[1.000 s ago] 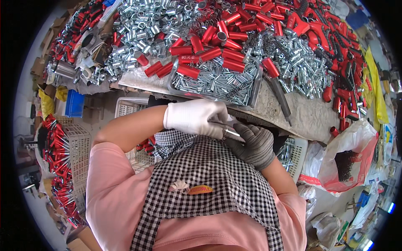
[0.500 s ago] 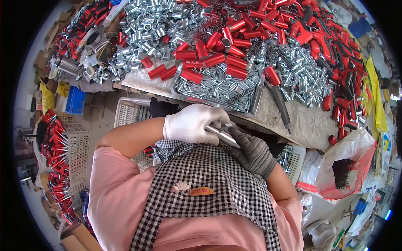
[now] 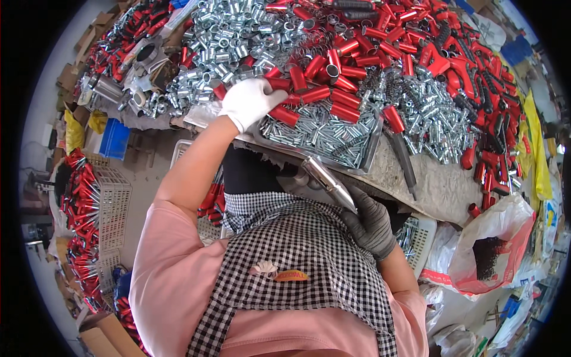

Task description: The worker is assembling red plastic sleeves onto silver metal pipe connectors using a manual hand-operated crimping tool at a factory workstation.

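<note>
My left hand, in a white glove, reaches over the near edge of the bench pile. Its thumb stands apart from the fingers among red metal tubes; the fingertips are partly hidden, and no tube shows gripped. In front of my apron, my right hand, in a grey glove, is closed around the lower end of a shiny silver metal tube. That tube tilts up and to the left. Just beyond it, a metal tray holds many thin steel pins, with several red tubes on top.
Silver collars are heaped at the far left, small steel parts and red-and-black handles at the right. A dark flat bar lies on the bench. White crates stand below; a plastic bag hangs at right.
My left hand has left the silver tube and moved forward and left to the red tubes. My right hand keeps the silver tube, now more exposed. The view has shifted slightly.
</note>
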Demonstrator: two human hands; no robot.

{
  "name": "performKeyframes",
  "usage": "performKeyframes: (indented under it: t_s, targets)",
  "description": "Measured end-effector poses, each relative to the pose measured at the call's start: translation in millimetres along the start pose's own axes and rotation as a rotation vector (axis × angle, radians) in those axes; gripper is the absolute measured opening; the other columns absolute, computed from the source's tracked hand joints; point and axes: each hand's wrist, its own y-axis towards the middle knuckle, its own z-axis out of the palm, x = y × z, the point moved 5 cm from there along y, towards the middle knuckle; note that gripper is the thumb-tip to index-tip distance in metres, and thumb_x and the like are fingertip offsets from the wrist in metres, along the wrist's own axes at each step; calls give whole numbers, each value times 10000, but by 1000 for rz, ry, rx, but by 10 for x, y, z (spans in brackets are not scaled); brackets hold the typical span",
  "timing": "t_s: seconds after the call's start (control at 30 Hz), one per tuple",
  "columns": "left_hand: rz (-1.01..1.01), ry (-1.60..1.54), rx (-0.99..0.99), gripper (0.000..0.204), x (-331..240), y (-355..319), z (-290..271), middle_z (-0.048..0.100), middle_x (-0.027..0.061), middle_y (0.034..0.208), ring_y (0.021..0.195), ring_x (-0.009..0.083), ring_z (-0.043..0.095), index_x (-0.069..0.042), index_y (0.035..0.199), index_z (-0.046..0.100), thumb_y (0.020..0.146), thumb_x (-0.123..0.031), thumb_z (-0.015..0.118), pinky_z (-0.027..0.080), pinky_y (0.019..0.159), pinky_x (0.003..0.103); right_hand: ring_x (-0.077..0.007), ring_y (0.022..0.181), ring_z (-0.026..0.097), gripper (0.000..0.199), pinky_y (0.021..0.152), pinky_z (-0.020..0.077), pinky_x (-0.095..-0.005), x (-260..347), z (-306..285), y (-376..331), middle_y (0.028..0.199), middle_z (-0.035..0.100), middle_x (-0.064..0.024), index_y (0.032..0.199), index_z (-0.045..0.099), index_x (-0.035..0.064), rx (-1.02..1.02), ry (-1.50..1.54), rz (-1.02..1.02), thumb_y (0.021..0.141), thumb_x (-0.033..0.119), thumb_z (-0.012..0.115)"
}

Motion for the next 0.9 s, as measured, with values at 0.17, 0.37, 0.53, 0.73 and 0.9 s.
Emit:
performKeyframes:
  t_s: [0.17,0.37,0.53,0.73,0.9]
  targets:
    - [421,-23,-488,175,-190,-49,-51,662,103,781,896,296,640,-59,756,731,718,-224,775,502,793,386,-407,1053,655,555,916,515,-402,18,35,8,1110,661,-254,1333,525,-1,10,38,47,834,177,689]
    - [38,-1142,-288,107,-78,-257,-169,634,133,949,717,136,640,41,904,615,877,-60,637,512,619,257,-196,1086,625,571,960,463,-329,-75,63,10,1184,664,-143,1387,481,-38,-28,221,78,924,238,667]
    - [208,-1540,82,305,-373,-779,105,643,165,1005,764,204,658,80,1141,498,841,140,498,572,703,301,-167,1084,574,615,967,441,-309,-95,182,61,1228,614,-92,1394,472,-44,-58,672,231,932,307,675]
    - [96,-1261,356,769,-545,-1011,294,613,121,1031,860,187,644,23,1489,241,781,59,538,535,769,294,-104,981,549,637,895,446,-261,74,157,150,1129,611,-51,1398,469,-40,-37,600,162,932,341,676]
    - [281,-1727,150,622,-512,-865,185,572,144,1197,1281,437,500,-123,1485,242,984,-254,587,470,1018,566,-64,797,533,646,725,436,-211,117,206,145,977,610,-10,1394,472,-37,-5,655,228,923,350,685]
